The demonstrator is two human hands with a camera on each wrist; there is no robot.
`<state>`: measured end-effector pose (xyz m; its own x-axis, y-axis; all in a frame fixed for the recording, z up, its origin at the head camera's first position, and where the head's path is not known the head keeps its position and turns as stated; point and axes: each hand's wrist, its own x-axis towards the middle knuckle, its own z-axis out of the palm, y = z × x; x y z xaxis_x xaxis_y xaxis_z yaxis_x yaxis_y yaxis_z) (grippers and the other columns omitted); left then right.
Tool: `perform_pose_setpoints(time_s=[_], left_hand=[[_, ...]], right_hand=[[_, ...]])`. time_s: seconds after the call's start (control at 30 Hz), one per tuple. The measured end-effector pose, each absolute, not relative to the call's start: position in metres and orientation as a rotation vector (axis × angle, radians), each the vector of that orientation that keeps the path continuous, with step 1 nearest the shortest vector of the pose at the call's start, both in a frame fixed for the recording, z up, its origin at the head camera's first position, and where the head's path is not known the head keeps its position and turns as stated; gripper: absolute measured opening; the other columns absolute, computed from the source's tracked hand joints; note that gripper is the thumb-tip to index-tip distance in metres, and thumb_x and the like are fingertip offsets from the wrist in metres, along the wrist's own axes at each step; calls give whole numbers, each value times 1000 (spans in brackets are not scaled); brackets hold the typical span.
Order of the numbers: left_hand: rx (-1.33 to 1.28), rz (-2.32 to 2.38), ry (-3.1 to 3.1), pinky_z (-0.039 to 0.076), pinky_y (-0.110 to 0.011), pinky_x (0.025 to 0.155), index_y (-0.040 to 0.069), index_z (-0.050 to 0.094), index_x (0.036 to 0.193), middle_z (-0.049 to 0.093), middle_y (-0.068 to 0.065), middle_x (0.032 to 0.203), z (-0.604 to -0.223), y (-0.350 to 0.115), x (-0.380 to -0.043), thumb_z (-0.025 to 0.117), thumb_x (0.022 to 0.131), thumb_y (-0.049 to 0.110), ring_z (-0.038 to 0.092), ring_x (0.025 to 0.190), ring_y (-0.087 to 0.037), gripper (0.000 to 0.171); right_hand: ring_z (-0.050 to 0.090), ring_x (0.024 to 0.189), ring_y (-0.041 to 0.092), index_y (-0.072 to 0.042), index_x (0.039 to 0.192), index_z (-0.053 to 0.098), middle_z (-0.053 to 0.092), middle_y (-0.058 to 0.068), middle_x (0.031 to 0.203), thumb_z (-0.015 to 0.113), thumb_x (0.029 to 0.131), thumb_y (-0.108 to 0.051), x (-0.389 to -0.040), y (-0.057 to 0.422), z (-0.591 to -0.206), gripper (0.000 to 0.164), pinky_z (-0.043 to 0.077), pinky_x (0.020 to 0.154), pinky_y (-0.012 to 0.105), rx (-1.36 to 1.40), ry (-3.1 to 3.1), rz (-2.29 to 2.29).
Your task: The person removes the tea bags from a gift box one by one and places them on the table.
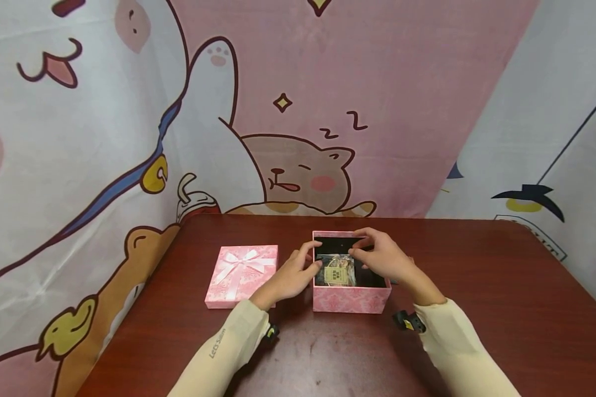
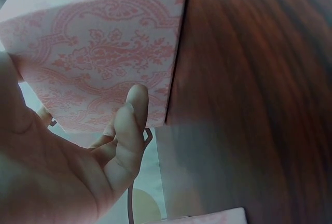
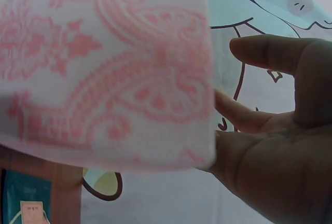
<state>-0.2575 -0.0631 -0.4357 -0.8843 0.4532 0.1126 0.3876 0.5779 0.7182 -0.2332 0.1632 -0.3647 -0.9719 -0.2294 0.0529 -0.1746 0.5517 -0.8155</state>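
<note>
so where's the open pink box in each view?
Head: pink box in the lower half, just right of centre.
Left wrist: upper left, cut off by the frame.
Right wrist: upper left, large, also cut off.
Shared landmark: cartoon backdrop, partly visible in all three.

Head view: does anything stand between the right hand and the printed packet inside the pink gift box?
Nothing visible does. The right hand reaches over the open pink gift box, its fingers by the far-right corner of the printed packet. The bow-topped lid lies on the table, left of the box.
</note>
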Motion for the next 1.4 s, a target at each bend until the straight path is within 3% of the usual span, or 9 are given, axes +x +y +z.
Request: perform_pose_setpoints(time_s=[0.17, 0.33, 0.7, 1.07, 1.4], left_hand=[[722, 1209, 2712, 42, -42, 82, 33, 29, 139, 47, -7, 111, -435, -63, -257, 44, 95, 38, 50, 101, -18, 47], [730, 1202, 2727, 42, -40, 81, 33, 29, 139, 48, -6, 110, -435, -63, -257, 43, 94, 42, 49, 102, -16, 47], [718, 1197, 2719, 42, -39, 81, 36, 29, 138, 48, -5, 110, -437, -64, -259, 43, 94, 44, 49, 101, -16, 47], [722, 1195, 2715, 43, -41, 82, 36, 28, 138, 46, -7, 113, -438, -64, -259, 43, 95, 41, 50, 102, -17, 46], [724, 1191, 2722, 42, -40, 83, 36, 28, 138, 47, -6, 113, -437, -65, -259, 42, 94, 45, 49, 103, -16, 47]], right_hand=[[61, 71, 20, -1, 126, 48, 60, 19, 104, 61, 87, -17, -237, 159, -369, 44, 49, 59, 32, -350, 2730, -1350], [60, 76, 24, 1, 125, 49, 61, 19, 100, 61, 87, -16, -240, 155, -371, 43, 47, 60, 32, -363, 2748, -1310], [59, 77, 21, 1, 123, 51, 62, 15, 93, 64, 84, -19, -247, 149, -382, 46, 46, 62, 32, -263, 2757, -1244], [56, 97, 32, 1, 124, 48, 59, 21, 104, 64, 83, -28, -249, 144, -389, 53, 45, 79, 44, -219, 2803, -1140], [55, 97, 31, 2, 128, 45, 57, 19, 108, 62, 83, -31, -250, 141, -392, 57, 45, 79, 47, -161, 2777, -1072]])
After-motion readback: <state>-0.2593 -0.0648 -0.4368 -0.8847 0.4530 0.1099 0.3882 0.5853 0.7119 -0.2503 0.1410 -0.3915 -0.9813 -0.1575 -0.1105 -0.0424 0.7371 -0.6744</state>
